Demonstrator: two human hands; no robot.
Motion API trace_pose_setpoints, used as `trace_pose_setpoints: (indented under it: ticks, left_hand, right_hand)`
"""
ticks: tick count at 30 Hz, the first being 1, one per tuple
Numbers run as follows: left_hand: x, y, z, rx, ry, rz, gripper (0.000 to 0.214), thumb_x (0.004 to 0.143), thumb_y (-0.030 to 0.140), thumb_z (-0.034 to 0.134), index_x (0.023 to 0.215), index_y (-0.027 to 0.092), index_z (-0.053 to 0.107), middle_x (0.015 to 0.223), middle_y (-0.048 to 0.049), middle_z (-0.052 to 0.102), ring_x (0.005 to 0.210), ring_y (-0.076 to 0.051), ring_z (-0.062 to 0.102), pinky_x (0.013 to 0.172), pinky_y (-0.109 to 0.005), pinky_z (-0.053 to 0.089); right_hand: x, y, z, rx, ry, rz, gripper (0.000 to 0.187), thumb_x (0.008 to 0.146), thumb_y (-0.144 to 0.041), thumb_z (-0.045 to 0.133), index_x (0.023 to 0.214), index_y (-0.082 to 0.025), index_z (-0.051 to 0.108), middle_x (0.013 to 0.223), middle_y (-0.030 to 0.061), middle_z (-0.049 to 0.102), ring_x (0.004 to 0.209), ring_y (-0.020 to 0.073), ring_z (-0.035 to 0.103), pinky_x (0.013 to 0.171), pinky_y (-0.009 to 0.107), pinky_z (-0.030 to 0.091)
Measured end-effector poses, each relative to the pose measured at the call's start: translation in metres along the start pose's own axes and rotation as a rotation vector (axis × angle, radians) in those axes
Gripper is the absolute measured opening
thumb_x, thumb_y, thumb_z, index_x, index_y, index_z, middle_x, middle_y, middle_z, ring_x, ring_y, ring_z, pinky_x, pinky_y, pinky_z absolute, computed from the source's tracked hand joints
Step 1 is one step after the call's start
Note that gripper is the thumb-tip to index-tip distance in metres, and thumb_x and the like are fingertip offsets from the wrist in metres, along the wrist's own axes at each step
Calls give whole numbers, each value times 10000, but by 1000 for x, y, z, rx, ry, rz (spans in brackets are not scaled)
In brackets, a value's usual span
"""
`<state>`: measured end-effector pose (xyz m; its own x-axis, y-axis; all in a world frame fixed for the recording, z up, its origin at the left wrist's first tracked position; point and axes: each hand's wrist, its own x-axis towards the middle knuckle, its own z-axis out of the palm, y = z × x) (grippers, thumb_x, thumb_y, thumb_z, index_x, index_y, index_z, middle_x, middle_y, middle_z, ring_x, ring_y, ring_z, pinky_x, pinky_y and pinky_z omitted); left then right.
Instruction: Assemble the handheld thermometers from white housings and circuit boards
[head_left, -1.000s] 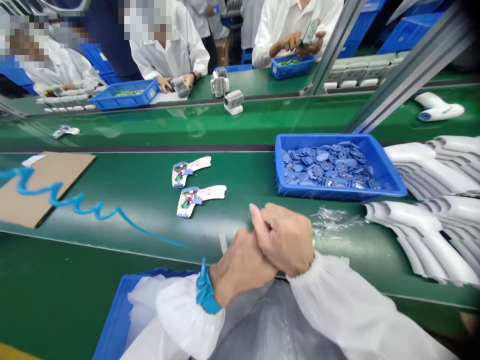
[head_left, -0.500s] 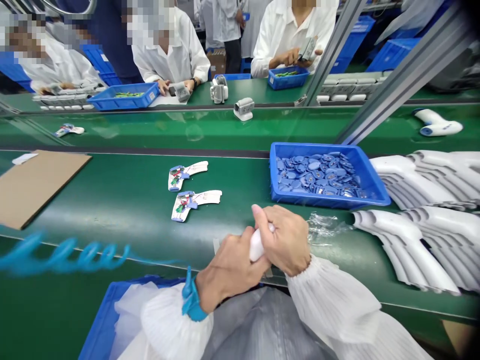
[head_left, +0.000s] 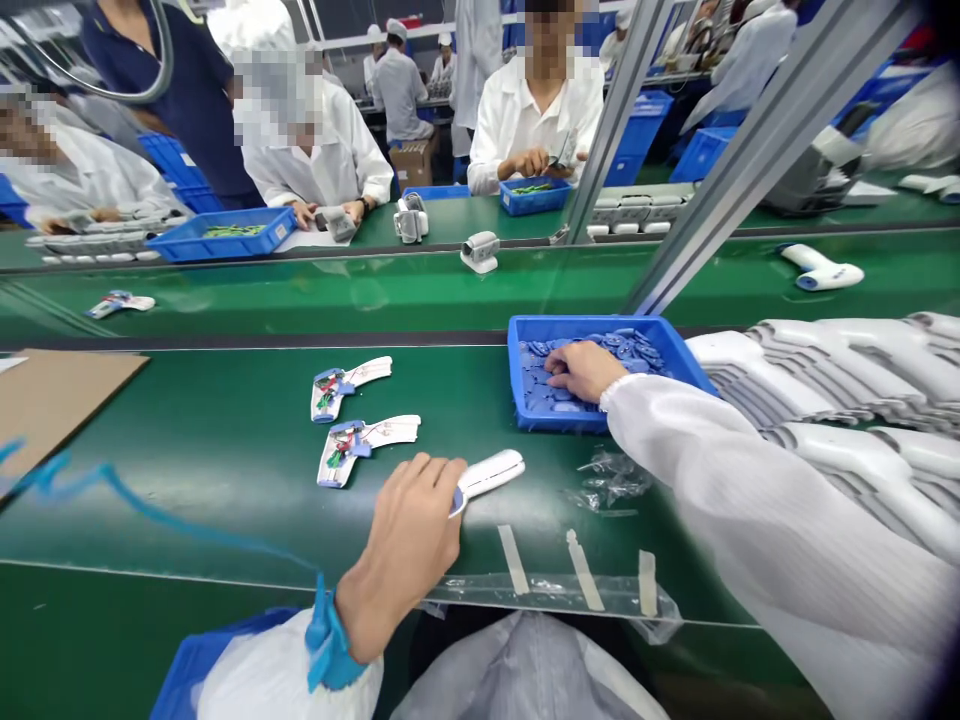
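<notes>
My left hand (head_left: 415, 520) is wrapped around the lower part of a white gun-shaped plastic housing (head_left: 491, 474), whose long end points right with a seam along it. A bit of blue shows beside my fingers; my palm hides the rest. My right hand (head_left: 589, 370) reaches into a blue tray (head_left: 525, 418) of loose blue oval caps (head_left: 637, 348). Its fingers are bent but apart, the tips touching the caps, and no cap shows in them. Two open housing halves with wires and blue parts, an upper one (head_left: 328, 393) and a lower one (head_left: 345, 450), lie left of the tray.
Stacked white housing shells (head_left: 780, 375) stand at the right. Crumpled clear plastic (head_left: 611, 480) and tape strips (head_left: 513, 560) lie near the front edge. A blue coiled cord (head_left: 187, 520) runs to my left wristband. Cardboard (head_left: 67, 410) lies left. Co-workers sit across behind a metal post (head_left: 705, 220).
My right hand has left the white housing and moved up into the blue tray. My left hand keeps the housing, now lower and left, its long end showing. The view has tilted up.
</notes>
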<state>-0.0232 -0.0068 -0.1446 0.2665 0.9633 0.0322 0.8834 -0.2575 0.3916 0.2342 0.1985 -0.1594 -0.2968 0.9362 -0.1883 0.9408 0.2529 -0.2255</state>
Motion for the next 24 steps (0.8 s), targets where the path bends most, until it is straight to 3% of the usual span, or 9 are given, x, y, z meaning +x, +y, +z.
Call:
trace_pose_setpoints:
  ticks: [3, 5, 9, 13, 16, 20, 24]
  left_hand:
    - [2, -2, -7, -427, 57, -275, 282, 885, 296, 649, 1151, 205, 628, 1040, -48, 687, 876, -229, 608, 764, -346, 456]
    - [1, -5, -11, -673, 36, -405, 345, 850, 423, 702, 1097, 192, 632, 972, -40, 680, 829, -216, 606, 721, -318, 457]
    - [0, -7, -10, -954, -16, -454, 429, 834, 548, 702, 974, 154, 607, 862, -48, 643, 793, -206, 595, 688, -292, 448]
    - [-3, -2, -2, -947, -67, -437, 377, 872, 518, 674, 960, 159, 598, 868, -36, 623, 789, -182, 564, 704, -280, 435]
    - [-2, 2, 1, -899, -61, -409, 367, 909, 530, 616, 976, 171, 578, 869, -29, 614, 789, -182, 553, 688, -279, 410]
    - [5, 13, -6, -697, -58, -361, 325, 924, 517, 584, 896, 196, 539, 760, 14, 534, 692, -157, 465, 631, -272, 341]
    - [18, 27, -14, -515, -51, -316, 261, 933, 457, 561, 1017, 210, 556, 832, -16, 595, 751, -201, 506, 673, -299, 325]
  right_hand:
    - [-4, 0, 1, 34, 7, -47, 131, 916, -279, 680, 929, -150, 699, 967, 51, 726, 920, 168, 673, 895, 363, 525]
    - [-5, -2, 2, 68, 45, -71, 167, 902, -272, 691, 1029, -165, 707, 1072, 74, 730, 1003, 184, 667, 919, 336, 503]
    - [1, -10, 6, 138, 57, -96, 232, 848, -292, 756, 1055, -192, 727, 1025, 66, 759, 942, 185, 695, 837, 260, 501]
    - [5, -13, 5, 153, 81, -75, 94, 865, -218, 723, 944, -175, 749, 916, 78, 770, 851, 194, 706, 783, 264, 498]
    - [-11, -18, -7, 130, 186, -52, 166, 945, -189, 590, 990, -148, 744, 986, 123, 765, 943, 240, 700, 850, 315, 478]
    - [-68, -46, -17, 176, 351, -116, 254, 1017, -279, 475, 1103, -168, 687, 952, 65, 760, 807, 194, 696, 793, 301, 485]
    - [-128, -87, -5, 450, 427, -313, 206, 1005, -261, 487, 1043, -206, 681, 910, 11, 761, 769, 157, 711, 721, 273, 522]
